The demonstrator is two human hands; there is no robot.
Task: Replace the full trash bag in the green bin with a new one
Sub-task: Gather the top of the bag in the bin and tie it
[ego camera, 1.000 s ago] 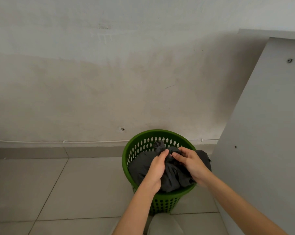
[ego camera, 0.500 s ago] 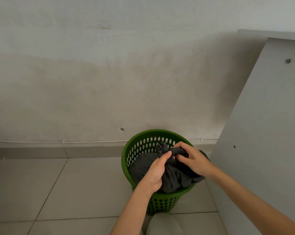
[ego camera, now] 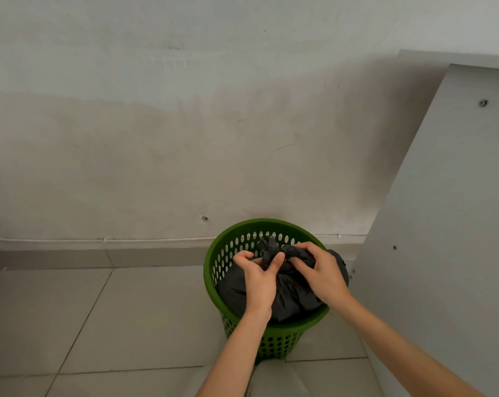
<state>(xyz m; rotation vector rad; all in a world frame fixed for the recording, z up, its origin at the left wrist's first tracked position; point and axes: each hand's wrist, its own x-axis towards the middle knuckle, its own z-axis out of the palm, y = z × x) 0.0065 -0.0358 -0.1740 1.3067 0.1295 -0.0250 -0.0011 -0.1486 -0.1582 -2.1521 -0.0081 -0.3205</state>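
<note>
- Now, our left hand [ego camera: 258,277]: fingers pinching the gathered neck of the dark trash bag [ego camera: 292,290].
- Our right hand [ego camera: 320,272]: fingers clenched on the same neck.
- Green bin [ego camera: 228,253]: bag inside.

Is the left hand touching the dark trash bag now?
Touching. In the head view, the left hand pinches the gathered top of the trash bag, its fingers wrapped around the twisted plastic.

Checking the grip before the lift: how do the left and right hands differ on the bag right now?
The left hand comes in from below the bag's neck, its thumb pressed against the twisted top, while the right hand arches over from the right, fingers curled down onto the gathered plastic. The left hand sits over the green bin's middle, the right nearer its right rim. Both are closed on the dark trash bag, which sits inside the bin.
</note>
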